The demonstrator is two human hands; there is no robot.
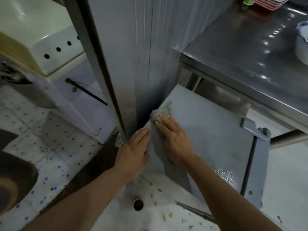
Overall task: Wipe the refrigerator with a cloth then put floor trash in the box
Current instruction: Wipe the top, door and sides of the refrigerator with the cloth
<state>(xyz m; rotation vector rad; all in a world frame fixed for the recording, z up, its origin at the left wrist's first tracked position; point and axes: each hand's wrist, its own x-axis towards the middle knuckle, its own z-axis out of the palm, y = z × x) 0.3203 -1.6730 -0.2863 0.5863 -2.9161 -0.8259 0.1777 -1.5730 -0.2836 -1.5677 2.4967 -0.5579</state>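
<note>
Right hand point(173, 139) flat, fingers straight, pressing a grey cloth point(160, 114) onto the top of the small grey refrigerator point(213, 134). Cloth bunched at the refrigerator's far left corner, rest of it trailing back under the palm. Left hand point(133, 154) also flat and relaxed, resting against the refrigerator's left edge, just beside the cloth; holding nothing. Steel counter point(250, 60) stands behind and above the refrigerator. Floor point(158, 214) in front of the refrigerator has scattered yellow scraps point(160, 190) and a round drain point(138, 204). No box in view.
</note>
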